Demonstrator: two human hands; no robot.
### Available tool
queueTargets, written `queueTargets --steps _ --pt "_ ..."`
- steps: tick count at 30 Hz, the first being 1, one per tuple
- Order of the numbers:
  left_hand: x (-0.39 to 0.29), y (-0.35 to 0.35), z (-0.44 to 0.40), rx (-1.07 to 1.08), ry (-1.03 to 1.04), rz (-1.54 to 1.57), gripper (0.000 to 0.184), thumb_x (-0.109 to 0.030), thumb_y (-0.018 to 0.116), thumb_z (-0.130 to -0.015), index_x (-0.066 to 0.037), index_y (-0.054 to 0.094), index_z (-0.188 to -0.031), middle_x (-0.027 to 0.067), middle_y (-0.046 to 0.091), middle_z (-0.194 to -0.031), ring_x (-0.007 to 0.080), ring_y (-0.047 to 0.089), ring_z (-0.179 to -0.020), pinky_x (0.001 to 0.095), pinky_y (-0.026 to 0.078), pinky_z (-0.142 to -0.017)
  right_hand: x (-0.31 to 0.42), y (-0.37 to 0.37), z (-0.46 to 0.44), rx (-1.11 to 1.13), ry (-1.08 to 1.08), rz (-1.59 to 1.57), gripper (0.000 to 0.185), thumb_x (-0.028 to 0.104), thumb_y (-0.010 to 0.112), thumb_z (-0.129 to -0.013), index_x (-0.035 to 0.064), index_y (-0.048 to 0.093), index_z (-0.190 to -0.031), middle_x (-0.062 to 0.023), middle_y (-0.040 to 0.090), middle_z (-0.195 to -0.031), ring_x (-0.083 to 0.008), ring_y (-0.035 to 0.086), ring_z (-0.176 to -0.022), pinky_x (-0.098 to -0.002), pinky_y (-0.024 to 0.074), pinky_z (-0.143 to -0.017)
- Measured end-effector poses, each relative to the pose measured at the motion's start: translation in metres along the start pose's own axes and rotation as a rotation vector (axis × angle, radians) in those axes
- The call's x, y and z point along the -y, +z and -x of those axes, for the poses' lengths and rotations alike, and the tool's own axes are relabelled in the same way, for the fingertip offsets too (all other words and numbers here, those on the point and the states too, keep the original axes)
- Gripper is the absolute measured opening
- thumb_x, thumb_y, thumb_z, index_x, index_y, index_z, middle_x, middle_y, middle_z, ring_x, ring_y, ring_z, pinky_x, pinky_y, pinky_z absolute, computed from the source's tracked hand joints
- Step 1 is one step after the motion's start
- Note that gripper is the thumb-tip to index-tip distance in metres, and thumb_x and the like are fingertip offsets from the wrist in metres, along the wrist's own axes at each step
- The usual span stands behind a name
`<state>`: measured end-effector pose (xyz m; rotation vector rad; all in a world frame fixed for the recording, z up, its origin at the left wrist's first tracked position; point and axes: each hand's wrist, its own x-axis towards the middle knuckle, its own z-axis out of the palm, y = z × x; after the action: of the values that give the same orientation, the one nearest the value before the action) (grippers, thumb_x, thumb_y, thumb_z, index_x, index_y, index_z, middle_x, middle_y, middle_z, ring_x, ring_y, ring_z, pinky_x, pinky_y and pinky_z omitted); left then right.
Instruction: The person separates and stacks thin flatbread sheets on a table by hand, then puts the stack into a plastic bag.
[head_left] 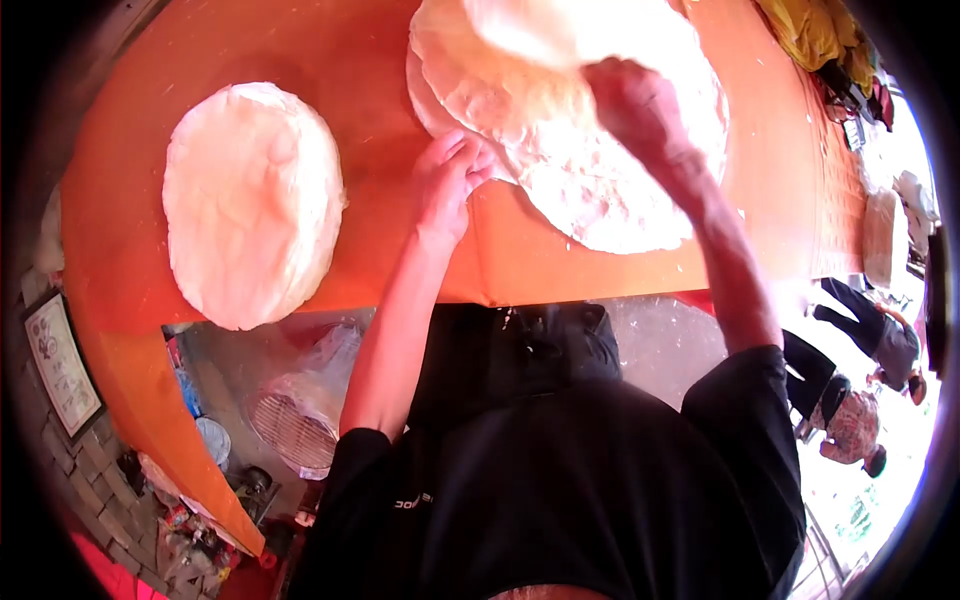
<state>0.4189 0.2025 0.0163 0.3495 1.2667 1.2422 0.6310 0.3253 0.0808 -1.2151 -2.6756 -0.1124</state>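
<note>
Thin, pale round sheets that look like flatbread (610, 200) lie in an overlapping pile on the orange table. My right hand (640, 112) is closed above the pile, gripping a thin flatbread sheet (525, 35) whose raised part is blurred and washed out by light. At the pile's left edge, my left hand (455, 178) has its fingers curled in, pinching the rim of a flatbread. A separate stack of the same pale rounds (255, 205) sits to the left, apart from both hands.
The orange-covered table (385, 265) ends just in front of my body. Below it on the left are a round woven rack (292, 430) under plastic and a framed sheet (63, 365). Yellow cloth (805, 30) lies at the far right; two people (850, 425) are beyond.
</note>
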Motion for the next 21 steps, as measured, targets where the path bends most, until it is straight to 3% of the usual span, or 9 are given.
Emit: queueTargets --steps 2,4,7,10,14,16,18,20,21 --pt "-0.001 0.005 -0.010 0.052 -0.066 0.156 0.027 -0.011 0.054 -0.092 0.005 0.050 -0.114 0.0126 0.060 -0.100 0.0209 0.063 -0.090 0.0309 0.053 -0.077 0.005 0.052 0.024 0.167 0.070 -0.104 0.017 0.002 0.055 -0.078 0.0065 0.065 -0.091 -0.0123 0.063 -0.082 -0.0307 0.062 -0.076 -0.0402 0.0516 -0.065" --pt "-0.002 0.005 -0.014 0.036 -0.081 0.161 0.024 -0.010 0.053 -0.092 0.003 0.050 -0.112 0.0129 0.060 -0.100 0.0218 0.063 -0.090 0.0321 0.054 -0.077 0.007 0.053 0.035 -0.056 0.028 -0.279 0.015 0.002 0.054 -0.075 0.0060 0.066 -0.082 -0.0120 0.060 -0.081 -0.0306 0.059 -0.080 -0.0398 0.0511 -0.065" --pt "-0.002 0.009 -0.016 0.019 -0.112 0.150 0.024 -0.010 0.055 -0.092 0.002 0.049 -0.111 0.0118 0.060 -0.098 0.0216 0.064 -0.086 0.0313 0.054 -0.073 -0.004 0.052 0.043 -0.077 0.091 -0.171 0.012 0.004 0.057 -0.074 0.0057 0.066 -0.083 -0.0099 0.059 -0.079 -0.0283 0.057 -0.082 -0.0377 0.0506 -0.066" --pt "0.001 0.014 -0.018 -0.066 -0.005 -0.034 0.022 -0.011 0.056 -0.091 0.000 0.050 -0.109 0.0100 0.060 -0.095 0.0212 0.065 -0.082 0.0300 0.054 -0.068 -0.005 0.048 0.038 -0.014 0.109 -0.228 0.011 0.006 0.059 -0.075 0.0046 0.067 -0.083 -0.0099 0.060 -0.080 -0.0273 0.058 -0.083 -0.0375 0.0508 -0.066" --pt "0.002 0.022 -0.021 0.032 -0.002 0.140 0.020 -0.013 0.056 -0.091 -0.002 0.051 -0.108 0.0071 0.058 -0.090 0.0197 0.064 -0.072 0.0255 0.050 -0.055 0.027 0.049 0.022 -0.138 -0.023 -0.258 0.015 0.006 0.058 -0.074 0.0066 0.066 -0.086 -0.0088 0.061 -0.082 -0.0258 0.059 -0.083 -0.0341 0.0515 -0.066" --pt "0.004 0.020 -0.029 0.209 -0.169 0.240 0.018 -0.015 0.055 -0.092 -0.004 0.052 -0.106 0.0060 0.058 -0.088 0.0200 0.065 -0.070 0.0245 0.045 -0.048 0.039 0.068 0.031 -0.219 -0.056 -0.253 0.014 0.009 0.059 -0.073 0.0078 0.065 -0.085 -0.0086 0.060 -0.082 -0.0256 0.058 -0.082 -0.0348 0.0506 -0.065" --pt "0.007 0.018 -0.031 0.225 -0.189 0.225 0.017 -0.020 0.053 -0.093 -0.004 0.055 -0.099 0.0065 0.060 -0.082 0.0211 0.065 -0.068 0.0242 0.042 -0.046 0.034 0.069 0.025 -0.118 0.020 -0.295 0.013 0.011 0.060 -0.073 0.0083 0.065 -0.085 -0.0073 0.061 -0.082 -0.0252 0.057 -0.082 -0.0351 0.0499 -0.065" --pt "0.009 0.017 -0.033 0.286 -0.264 0.405 0.021 -0.022 0.050 -0.094 -0.003 0.057 -0.088 0.0085 0.062 -0.077 0.0219 0.064 -0.066 0.0245 0.042 -0.045 0.033 0.058 0.006 -0.077 0.011 -0.238 0.016 0.014 0.061 -0.074 0.0083 0.065 -0.088 -0.0064 0.061 -0.081 -0.0249 0.057 -0.082 -0.0353 0.0492 -0.065" --pt "0.007 0.021 -0.033 0.258 -0.247 0.414 0.028 -0.024 0.046 -0.094 -0.003 0.058 -0.080 0.0101 0.063 -0.074 0.0222 0.062 -0.062 0.0248 0.041 -0.045 0.037 0.052 0.000 -0.083 -0.041 -0.240 0.017 0.020 0.060 -0.080 0.0082 0.065 -0.092 -0.0069 0.061 -0.082 -0.0250 0.057 -0.083 -0.0342 0.0491 -0.068"
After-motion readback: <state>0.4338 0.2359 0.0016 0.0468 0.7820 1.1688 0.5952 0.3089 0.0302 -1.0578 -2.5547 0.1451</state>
